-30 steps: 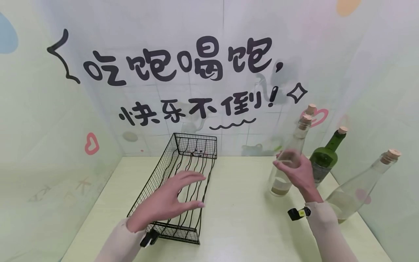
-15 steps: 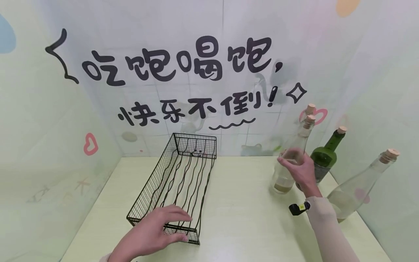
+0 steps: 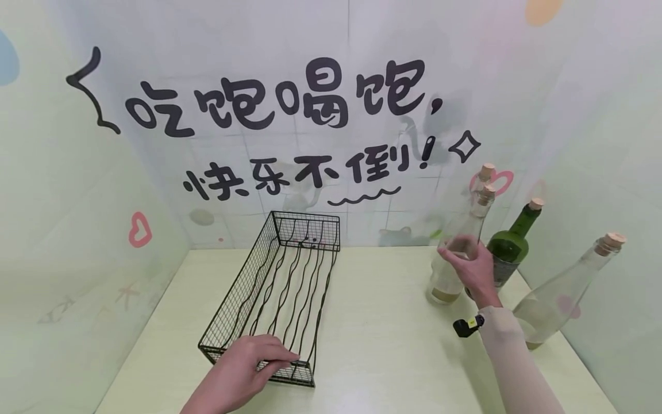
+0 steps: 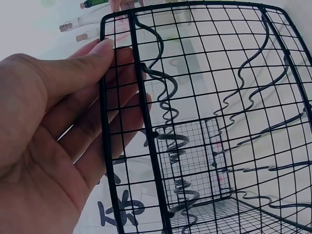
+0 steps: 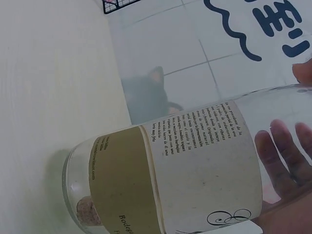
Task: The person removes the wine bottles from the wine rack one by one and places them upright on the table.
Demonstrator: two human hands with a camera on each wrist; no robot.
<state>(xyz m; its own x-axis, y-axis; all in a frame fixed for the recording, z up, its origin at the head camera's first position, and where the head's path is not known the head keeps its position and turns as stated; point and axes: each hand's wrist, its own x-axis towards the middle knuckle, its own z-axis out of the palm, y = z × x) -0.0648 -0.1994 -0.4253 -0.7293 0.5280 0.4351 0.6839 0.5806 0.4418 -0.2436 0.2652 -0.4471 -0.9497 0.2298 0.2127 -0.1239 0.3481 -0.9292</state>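
Observation:
A black wire rack [image 3: 239, 287] with wavy rods along its bottom stands on the table, left of the middle. At its near end, my left hand [image 3: 250, 365] pinches the upper rim; in the left wrist view the thumb [image 4: 80, 73] lies on one side of the mesh and the fingers on the other. My right hand [image 3: 473, 273] holds a clear corked bottle [image 3: 446, 286] round its body. This bottle is upright with a slight tilt, and a white and tan label [image 5: 195, 161] shows. Whether its base touches the table cannot be told.
Behind the held bottle, another cork [image 3: 487, 171] shows. A green corked bottle [image 3: 509, 247] stands to the right of it, and a further clear bottle [image 3: 558, 305] nearer the table's right edge. A printed sheet [image 3: 289, 46] hangs behind the table [image 3: 383, 345].
My left hand has come back from above the rack to its near end, and its fingers have closed on the rim. The right hand and its bottle have shifted only slightly.

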